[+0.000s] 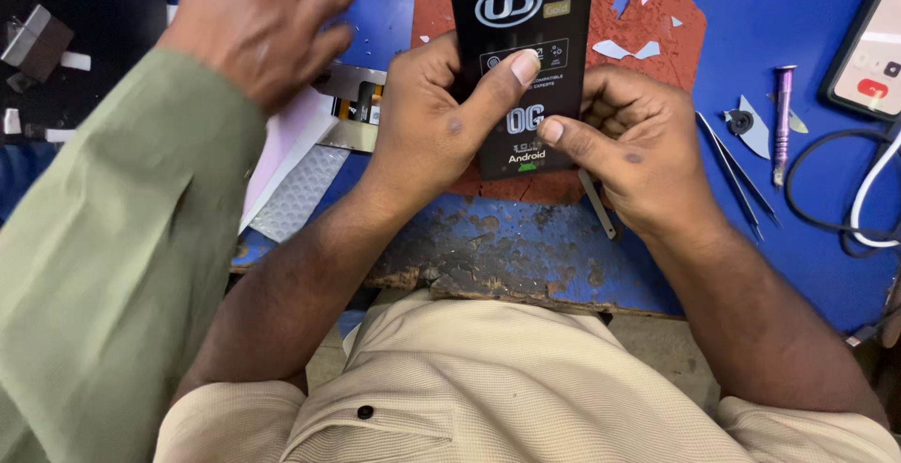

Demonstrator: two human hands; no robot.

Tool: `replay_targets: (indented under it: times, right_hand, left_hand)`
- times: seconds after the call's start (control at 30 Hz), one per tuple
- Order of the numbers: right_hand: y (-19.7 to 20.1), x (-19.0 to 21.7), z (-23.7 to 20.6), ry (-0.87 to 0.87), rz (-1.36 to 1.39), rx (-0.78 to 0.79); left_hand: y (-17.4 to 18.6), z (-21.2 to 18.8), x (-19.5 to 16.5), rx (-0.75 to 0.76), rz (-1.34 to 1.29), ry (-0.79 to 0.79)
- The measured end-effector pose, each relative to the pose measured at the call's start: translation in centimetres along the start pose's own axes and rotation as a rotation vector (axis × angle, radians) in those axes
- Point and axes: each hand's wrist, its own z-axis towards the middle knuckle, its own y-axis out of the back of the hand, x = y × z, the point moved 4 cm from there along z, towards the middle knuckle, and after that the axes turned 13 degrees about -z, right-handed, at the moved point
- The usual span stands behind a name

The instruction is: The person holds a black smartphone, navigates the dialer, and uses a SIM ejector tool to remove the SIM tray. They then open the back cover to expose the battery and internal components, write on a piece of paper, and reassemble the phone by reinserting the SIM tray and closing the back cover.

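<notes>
Black flat box, steadied for handling: left hand grips at nine o'clock, right hand at three.

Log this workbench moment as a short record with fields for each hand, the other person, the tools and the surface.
left hand: grips the black flat box, thumb across its front
right hand: holds the box's lower right edge
other person: hand in a green sleeve reaches in over the left side
tools: tweezers and purple screwdriver lie to the right
surface: worn blue mat
phone: at the right edge, screen lit
</notes>
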Motion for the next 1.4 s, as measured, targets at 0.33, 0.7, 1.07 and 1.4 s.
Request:
replay_targets:
  times: [0.33,0.7,1.07,1.4]
  right_hand:
    - [0.0,-0.1,0.0,-0.027,0.047,-0.008]
    - [0.0,-0.3,0.0,0.007,0.042,-0.025]
    - [-0.1,-0.1,-0.1,-0.003,0.066,-0.026]
    - [-0.1,-0.1,0.1,0.022,0.055,-0.023]
  left_hand:
    - [0.0,-0.1,0.2,0.028,-0.066,0.011]
    - [0.1,-0.1,0.6,0.033,-0.071,-0.011]
    - [0.1,-0.3,0.7,0.038,-0.072,-0.005]
    - [0.0,-0.4,1.2,0.119,-0.145,0.028]
